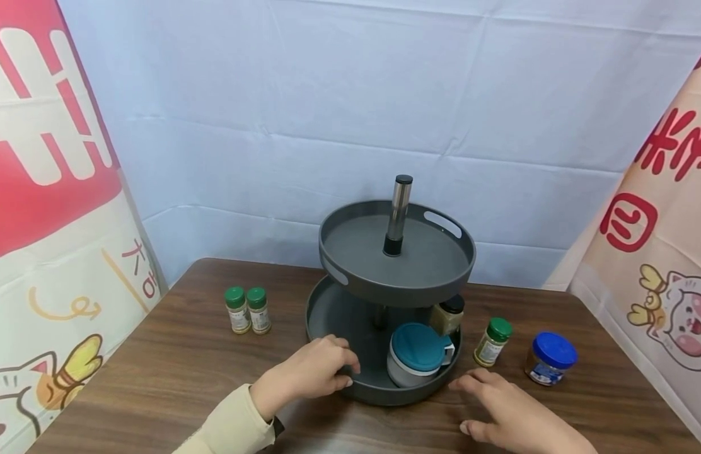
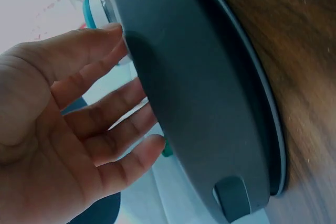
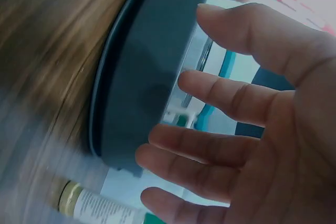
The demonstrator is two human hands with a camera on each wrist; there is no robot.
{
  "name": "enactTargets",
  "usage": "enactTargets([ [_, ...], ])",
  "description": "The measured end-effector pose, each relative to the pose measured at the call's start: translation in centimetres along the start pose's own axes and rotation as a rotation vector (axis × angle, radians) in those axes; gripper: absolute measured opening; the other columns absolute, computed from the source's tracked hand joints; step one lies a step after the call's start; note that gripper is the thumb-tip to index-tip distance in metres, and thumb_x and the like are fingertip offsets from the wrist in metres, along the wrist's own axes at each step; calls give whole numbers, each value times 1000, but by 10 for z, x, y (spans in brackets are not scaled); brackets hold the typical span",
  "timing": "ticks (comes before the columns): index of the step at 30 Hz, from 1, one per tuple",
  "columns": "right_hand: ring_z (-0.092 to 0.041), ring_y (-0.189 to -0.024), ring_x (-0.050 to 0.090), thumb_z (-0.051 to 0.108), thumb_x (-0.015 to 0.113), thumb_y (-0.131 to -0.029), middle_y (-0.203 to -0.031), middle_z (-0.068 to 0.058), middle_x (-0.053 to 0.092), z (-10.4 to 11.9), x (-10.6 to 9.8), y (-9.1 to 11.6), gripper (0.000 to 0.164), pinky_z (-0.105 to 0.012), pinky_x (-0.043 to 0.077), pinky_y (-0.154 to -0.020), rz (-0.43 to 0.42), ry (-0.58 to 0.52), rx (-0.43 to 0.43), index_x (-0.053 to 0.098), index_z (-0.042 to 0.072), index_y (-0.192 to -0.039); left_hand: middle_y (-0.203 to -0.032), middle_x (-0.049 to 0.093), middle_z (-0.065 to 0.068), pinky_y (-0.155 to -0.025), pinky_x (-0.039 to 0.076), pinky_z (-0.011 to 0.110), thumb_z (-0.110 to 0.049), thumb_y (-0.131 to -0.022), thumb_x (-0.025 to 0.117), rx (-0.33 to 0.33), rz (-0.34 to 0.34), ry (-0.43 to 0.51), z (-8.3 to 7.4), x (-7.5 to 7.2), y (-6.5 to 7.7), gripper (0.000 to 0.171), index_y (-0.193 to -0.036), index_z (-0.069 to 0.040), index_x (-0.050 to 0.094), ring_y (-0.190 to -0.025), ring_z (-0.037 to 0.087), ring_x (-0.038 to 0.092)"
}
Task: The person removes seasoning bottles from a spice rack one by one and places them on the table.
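A grey two-tier turntable organizer stands on the wooden table. On its lower tray sit a white container with a teal lid and a small black-lidded jar. My left hand is at the front left of the lower tray's rim, fingers loosely bent over the edge. In the left wrist view, the thumb tip lies against the tray wall, and no grip shows. Close to the front right of the rim, my right hand has its fingers spread and holds nothing; contact with the tray is unclear.
Two green-capped spice bottles stand together on the left of the table. Right of the organizer are another green-capped bottle and a blue-lidded jar. A pale cloth hangs behind.
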State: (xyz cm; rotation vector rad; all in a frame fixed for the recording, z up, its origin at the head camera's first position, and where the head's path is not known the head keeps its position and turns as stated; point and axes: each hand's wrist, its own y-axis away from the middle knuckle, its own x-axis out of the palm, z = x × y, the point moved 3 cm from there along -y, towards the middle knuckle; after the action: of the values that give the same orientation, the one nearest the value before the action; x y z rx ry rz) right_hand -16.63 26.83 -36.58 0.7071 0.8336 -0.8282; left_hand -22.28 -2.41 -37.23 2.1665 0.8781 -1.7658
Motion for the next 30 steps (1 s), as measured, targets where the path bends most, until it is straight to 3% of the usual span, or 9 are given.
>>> enactTargets([
  [8, -41, -103, 52, 30, 73, -80, -117, -19, 53, -18, -8, -2, 47, -58, 44, -77, -45, 17, 1, 59, 5, -117, -96, 59, -5, -69, 45, 17, -15, -81, 73, -9, 39, -20, -9, 7, -6, 20, -101, -16, 70, -89, 10, 56],
  [15, -36, -99, 56, 30, 73, -79, -112, -16, 55, -27, -11, -2, 46, -52, 46, -75, -90, 85, -31, 60, 3, -114, -89, 60, -6, -68, 45, 16, -12, -81, 72, 29, 30, -45, -13, 12, -8, 14, -94, -17, 70, -82, 6, 56],
  [21, -38, -98, 56, 29, 74, -78, -111, -17, 56, -31, -12, -1, 46, -54, 46, -74, -94, 74, -13, 60, 3, -114, -84, 59, -9, -67, 44, 14, -7, -82, 69, 56, 21, -47, -12, 13, -7, 11, -86, -18, 68, -77, 2, 55],
  [30, -37, -97, 56, 30, 74, -78, -111, -17, 56, -30, -11, -2, 46, -54, 46, -74, -87, 83, 1, 60, 3, -113, -85, 60, -9, -67, 44, 14, -7, -83, 68, 50, 37, -34, -11, 12, -7, 12, -86, -18, 68, -78, 1, 55],
])
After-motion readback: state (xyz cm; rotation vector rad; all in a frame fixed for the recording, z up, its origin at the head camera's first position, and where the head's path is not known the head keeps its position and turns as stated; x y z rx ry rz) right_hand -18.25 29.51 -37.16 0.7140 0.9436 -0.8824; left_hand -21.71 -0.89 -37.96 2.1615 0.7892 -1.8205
